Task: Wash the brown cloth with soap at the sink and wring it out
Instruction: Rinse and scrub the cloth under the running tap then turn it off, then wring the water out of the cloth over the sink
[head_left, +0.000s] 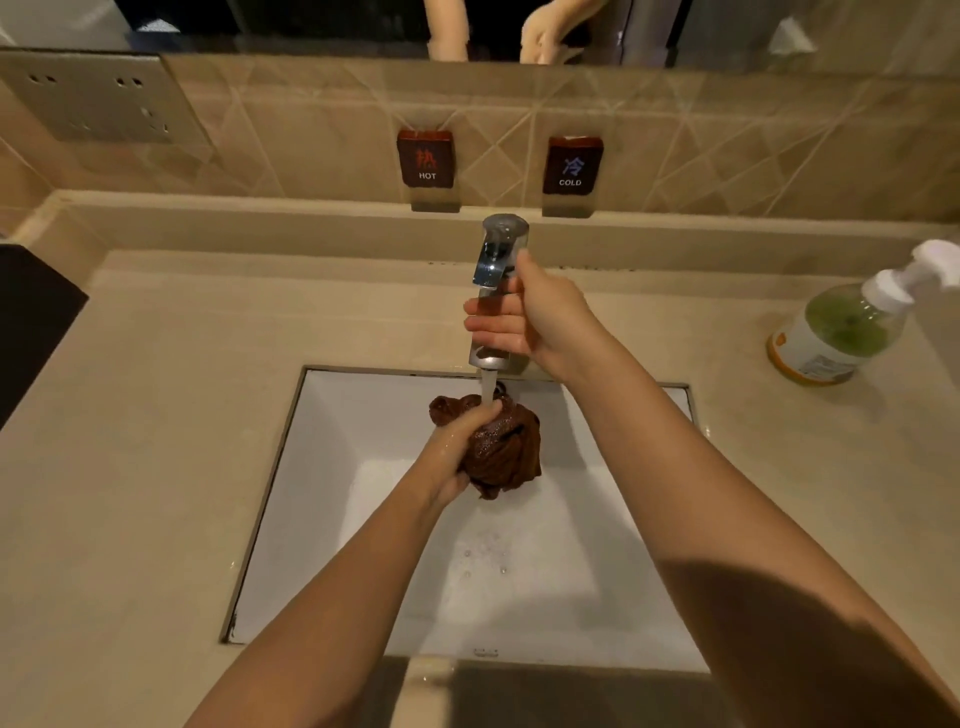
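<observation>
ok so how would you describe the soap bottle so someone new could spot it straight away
Start at the white sink set into the beige counter, then follow the counter to its far right edge. The soap bottle stands there by itself. It is the only bottle in view: clear with green liquid inside, a white pump top and an orange-trimmed label.

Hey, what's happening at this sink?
A person is washing a brown cloth at a white sink. The left hand grips the bunched, wet cloth under the running water. The right hand holds the faucet. Some foam lies in the basin, and a pump bottle of green soap stands on the counter to the right. The cloth is not yet wrung out.
</observation>
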